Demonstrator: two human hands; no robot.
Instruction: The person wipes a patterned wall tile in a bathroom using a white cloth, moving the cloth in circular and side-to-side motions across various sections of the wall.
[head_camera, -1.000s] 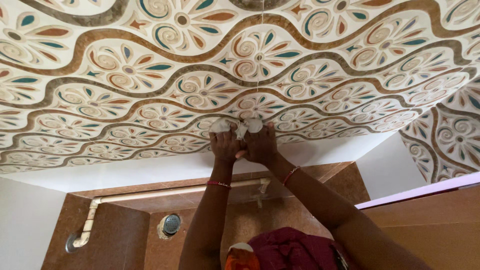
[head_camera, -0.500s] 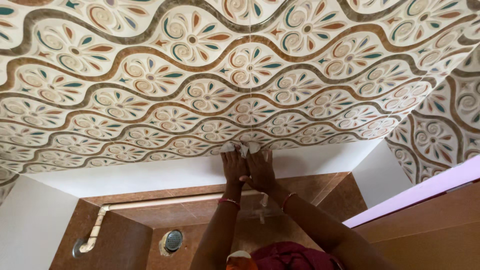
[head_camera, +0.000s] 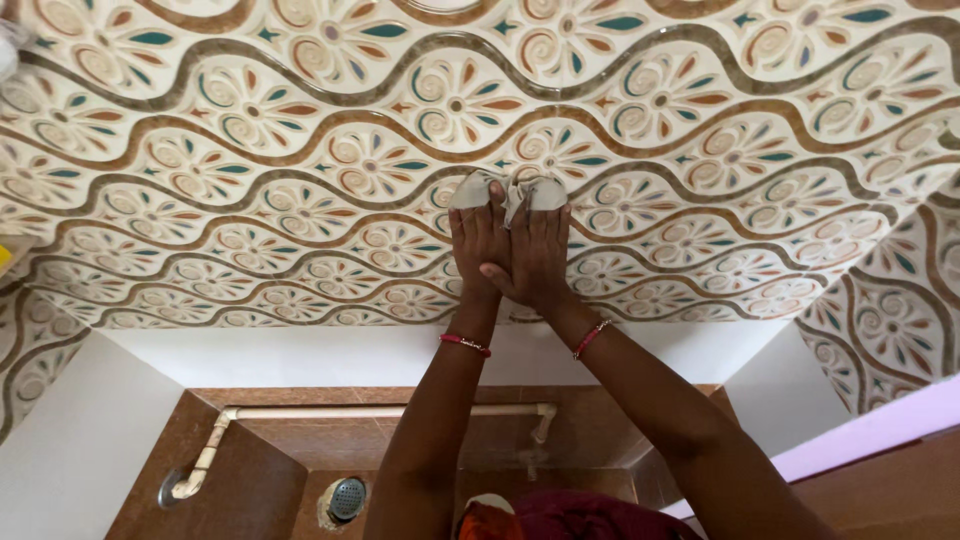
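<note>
Left hand: the left hand (head_camera: 478, 245) lies flat, fingers together, pressing on the pale cloth (head_camera: 508, 192); a red bangle sits on its wrist.
Right hand: the right hand (head_camera: 537, 255) lies just beside the left, thumb crossing toward it, fingers together and pressed down on the same cloth.
Cloth: bunched into two lumps under the fingertips of both hands, touching the patterned tiles (head_camera: 250, 130); the greater part is hidden by the fingers.
Tiles: flower and wave pattern in cream, brown and teal, running out from the cloth on all sides; a grout joint passes just above the cloth.
White band: a plain white band (head_camera: 250, 355) lies below the cloth, beyond the wrists.
Brown surface: further below the cloth, brown tiles carry a cream pipe (head_camera: 380, 411) and a round metal drain (head_camera: 346, 497).
Progress: judged mid-wipe. No dirt, streak or wet mark shows on the tiles, so wiped and unwiped areas cannot be told apart.
</note>
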